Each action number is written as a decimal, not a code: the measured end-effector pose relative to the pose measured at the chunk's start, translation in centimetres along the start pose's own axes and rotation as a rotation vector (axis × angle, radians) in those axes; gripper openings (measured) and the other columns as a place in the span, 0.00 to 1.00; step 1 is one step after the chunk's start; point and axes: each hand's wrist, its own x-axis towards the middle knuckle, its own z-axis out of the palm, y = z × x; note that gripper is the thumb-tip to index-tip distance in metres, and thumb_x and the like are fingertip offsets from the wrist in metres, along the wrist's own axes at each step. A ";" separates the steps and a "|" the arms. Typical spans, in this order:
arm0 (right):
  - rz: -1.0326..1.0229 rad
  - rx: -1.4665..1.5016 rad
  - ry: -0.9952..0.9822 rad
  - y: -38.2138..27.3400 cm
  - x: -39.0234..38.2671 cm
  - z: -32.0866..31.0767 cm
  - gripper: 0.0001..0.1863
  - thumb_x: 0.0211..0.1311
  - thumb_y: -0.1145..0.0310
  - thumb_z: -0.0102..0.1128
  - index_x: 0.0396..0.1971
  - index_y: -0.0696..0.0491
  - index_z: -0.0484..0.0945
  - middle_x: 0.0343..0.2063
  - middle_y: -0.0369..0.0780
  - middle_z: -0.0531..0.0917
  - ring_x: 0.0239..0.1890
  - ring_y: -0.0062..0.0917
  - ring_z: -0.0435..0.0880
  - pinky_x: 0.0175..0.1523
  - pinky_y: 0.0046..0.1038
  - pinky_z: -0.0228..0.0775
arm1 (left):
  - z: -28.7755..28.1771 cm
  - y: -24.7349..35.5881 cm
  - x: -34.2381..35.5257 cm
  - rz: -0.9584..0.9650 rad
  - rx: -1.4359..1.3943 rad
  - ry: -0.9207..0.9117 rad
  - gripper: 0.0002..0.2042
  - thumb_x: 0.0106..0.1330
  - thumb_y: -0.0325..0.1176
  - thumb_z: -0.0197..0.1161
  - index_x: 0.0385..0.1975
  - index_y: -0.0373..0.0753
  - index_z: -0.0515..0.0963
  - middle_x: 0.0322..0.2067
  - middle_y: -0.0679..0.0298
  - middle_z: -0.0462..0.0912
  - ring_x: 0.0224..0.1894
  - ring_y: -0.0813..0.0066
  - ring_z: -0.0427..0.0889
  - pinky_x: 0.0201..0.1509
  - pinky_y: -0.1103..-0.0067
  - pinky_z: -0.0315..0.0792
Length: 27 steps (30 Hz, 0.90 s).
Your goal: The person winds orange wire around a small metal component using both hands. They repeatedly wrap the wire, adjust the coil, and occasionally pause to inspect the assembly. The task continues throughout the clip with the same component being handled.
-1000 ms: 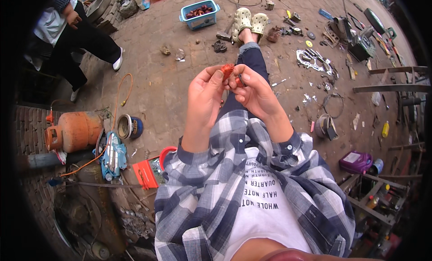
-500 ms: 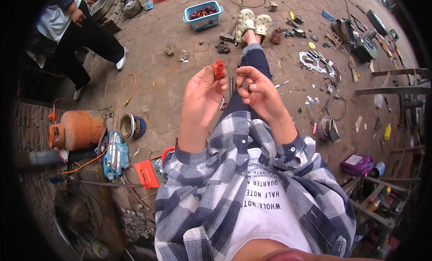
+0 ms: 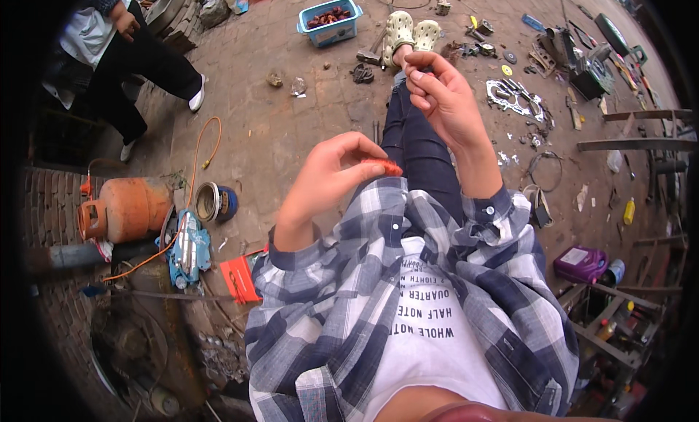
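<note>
My left hand point(image 3: 328, 174) is low over my lap, its fingers closed on a shaggy red-orange piece point(image 3: 387, 167) that rests close to the plaid shirt. My right hand point(image 3: 448, 105) is raised above my outstretched legs point(image 3: 397, 127), fingertips pinched; what they hold is too small to make out. Beyond it my feet are in pale perforated clogs point(image 3: 399, 29).
Another person point(image 3: 124, 65) stands at left. Around me lie a blue tub of reddish pieces point(image 3: 328, 32), an orange gas cylinder point(image 3: 135, 207) with hose, a bucket point(image 3: 217, 202), scattered metal parts point(image 3: 513, 98), a purple jug point(image 3: 580, 264) and metal frames point(image 3: 611, 331).
My hands have moved apart: the left has lowered toward my lap with the red-orange piece, while the right has risen forward toward my feet. The dark piece seen in the right fingers is no longer visible.
</note>
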 end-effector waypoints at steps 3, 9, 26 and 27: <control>-0.121 -0.207 0.028 -0.9 -1.3 2.5 0.12 0.59 0.77 0.52 0.44 0.60 0.70 0.30 0.36 0.73 0.19 0.14 0.69 0.27 0.15 0.62 | -0.2 -1.0 0.8 0.084 0.597 0.283 0.06 0.60 0.26 0.61 0.33 0.29 0.75 0.34 0.59 0.82 0.37 0.75 0.81 0.41 0.80 0.74; -0.262 -0.514 -0.031 2.3 -6.8 6.3 0.09 0.55 0.84 0.51 0.36 0.58 0.73 0.31 0.36 0.72 0.20 0.12 0.73 0.23 0.13 0.65 | -0.6 -3.4 2.9 0.320 -0.098 0.689 0.08 0.64 0.29 0.59 0.38 0.32 0.74 0.34 0.62 0.80 0.32 0.79 0.76 0.38 0.83 0.71; -0.377 -0.810 -0.043 2.6 -3.4 5.6 0.09 0.53 0.82 0.53 0.35 0.57 0.73 0.30 0.39 0.74 0.26 0.19 0.74 0.29 0.19 0.67 | -0.4 -1.8 1.3 0.258 0.461 0.521 0.07 0.60 0.25 0.61 0.36 0.31 0.74 0.32 0.60 0.79 0.34 0.75 0.79 0.37 0.79 0.72; -0.409 -0.825 -0.040 3.0 -4.0 6.2 0.10 0.52 0.82 0.53 0.35 0.57 0.73 0.30 0.39 0.74 0.27 0.20 0.74 0.30 0.19 0.66 | -0.3 -2.8 1.8 0.320 0.293 0.604 0.07 0.61 0.25 0.60 0.37 0.31 0.74 0.32 0.60 0.79 0.34 0.75 0.79 0.38 0.79 0.72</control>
